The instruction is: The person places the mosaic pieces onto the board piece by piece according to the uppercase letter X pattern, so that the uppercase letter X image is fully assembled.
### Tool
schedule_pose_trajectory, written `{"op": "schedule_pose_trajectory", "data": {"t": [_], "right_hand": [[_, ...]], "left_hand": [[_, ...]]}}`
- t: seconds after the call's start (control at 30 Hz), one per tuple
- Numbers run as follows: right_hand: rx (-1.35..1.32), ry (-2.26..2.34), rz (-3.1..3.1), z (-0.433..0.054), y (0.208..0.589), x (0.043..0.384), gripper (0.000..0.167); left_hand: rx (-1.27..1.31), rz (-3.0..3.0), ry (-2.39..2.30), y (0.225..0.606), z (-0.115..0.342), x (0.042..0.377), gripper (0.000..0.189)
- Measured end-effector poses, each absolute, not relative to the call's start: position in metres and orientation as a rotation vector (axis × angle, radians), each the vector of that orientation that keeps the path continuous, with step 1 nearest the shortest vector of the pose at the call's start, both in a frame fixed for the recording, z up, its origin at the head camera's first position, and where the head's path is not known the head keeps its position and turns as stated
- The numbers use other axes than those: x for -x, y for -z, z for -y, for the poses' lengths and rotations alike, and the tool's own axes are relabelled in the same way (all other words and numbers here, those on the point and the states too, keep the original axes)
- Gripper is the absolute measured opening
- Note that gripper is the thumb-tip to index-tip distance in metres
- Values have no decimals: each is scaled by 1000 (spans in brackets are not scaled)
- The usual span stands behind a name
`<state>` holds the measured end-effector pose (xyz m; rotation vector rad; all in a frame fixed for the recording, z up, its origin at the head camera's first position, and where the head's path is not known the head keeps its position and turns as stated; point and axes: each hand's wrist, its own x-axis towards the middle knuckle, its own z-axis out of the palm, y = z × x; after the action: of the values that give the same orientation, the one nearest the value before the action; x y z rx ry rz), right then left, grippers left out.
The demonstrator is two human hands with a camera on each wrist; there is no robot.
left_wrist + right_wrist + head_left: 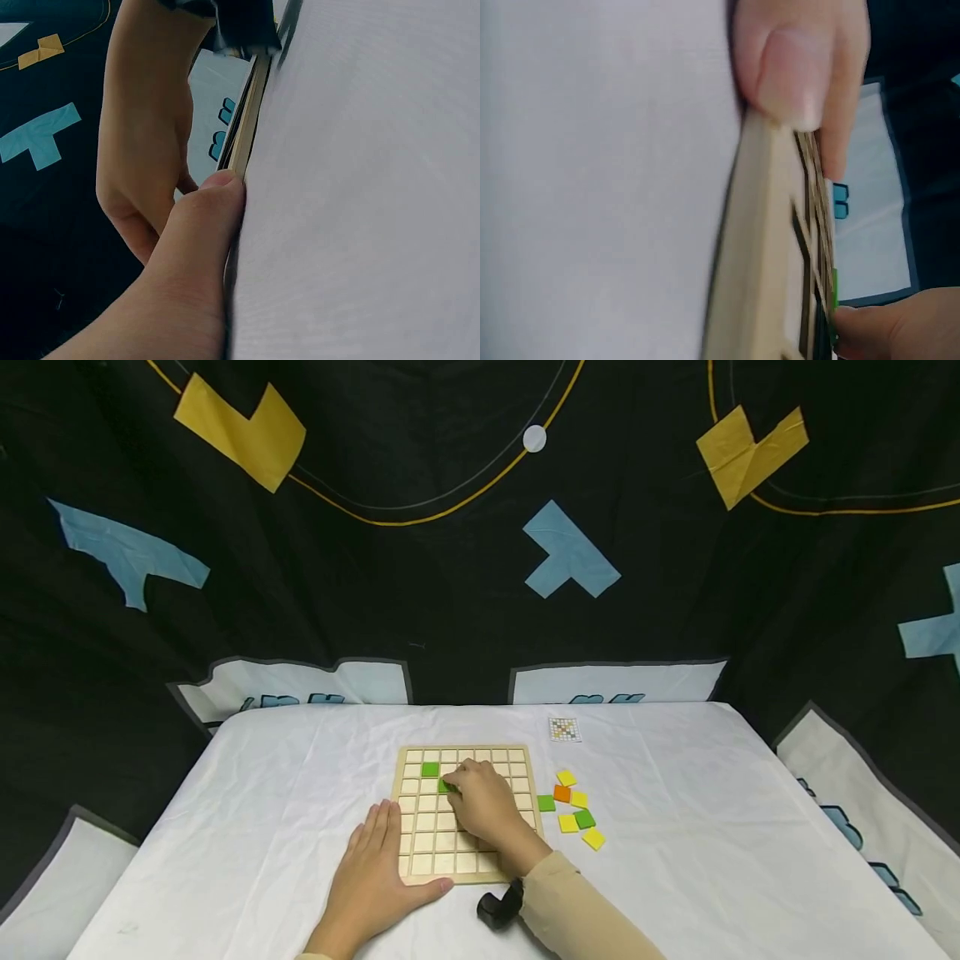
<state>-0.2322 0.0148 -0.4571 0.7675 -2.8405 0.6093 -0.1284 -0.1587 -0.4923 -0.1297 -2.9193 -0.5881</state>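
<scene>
A square wooden grid board (423,842) lies on the white-covered table. One green tile (430,769) sits in an upper-left cell. My right hand (486,806) reaches over the board and pinches a second green tile (443,787) at a cell diagonally below the first; its fingers partly hide that tile. Along the board's left and front edges rests my left hand (372,870), fingers straight and thumb spread. In the left wrist view, the left thumb (196,232) touches the board's side. The right wrist view shows that thumb (791,75) at the board's near corner.
Right of the board lie several loose tiles: yellow ones, an orange tile (562,793) and green ones. A small printed pattern card (564,730) lies farther back. A black device (501,906) is worn at the right wrist. Dark curtain (450,610) hangs behind the table.
</scene>
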Motion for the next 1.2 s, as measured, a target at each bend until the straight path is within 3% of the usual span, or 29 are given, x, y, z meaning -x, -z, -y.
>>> {"op": "schedule_pose_trajectory", "data": {"t": [0.17,0.37,0.83,1.2], "right_hand": [[-811,-763,2806,-34,453,227,37],[-667,-880,2790,-66,450,225,41],[-262,-896,2816,-163,468,229,34],[-224,-872,2861,-172,476,230,25]], "left_hand": [[140,2913,566,491,158,130,135],[129,2937,560,490,159,132,137],[121,2923,589,487,155,131,136],[110,2956,608,488,156,129,137]]}}
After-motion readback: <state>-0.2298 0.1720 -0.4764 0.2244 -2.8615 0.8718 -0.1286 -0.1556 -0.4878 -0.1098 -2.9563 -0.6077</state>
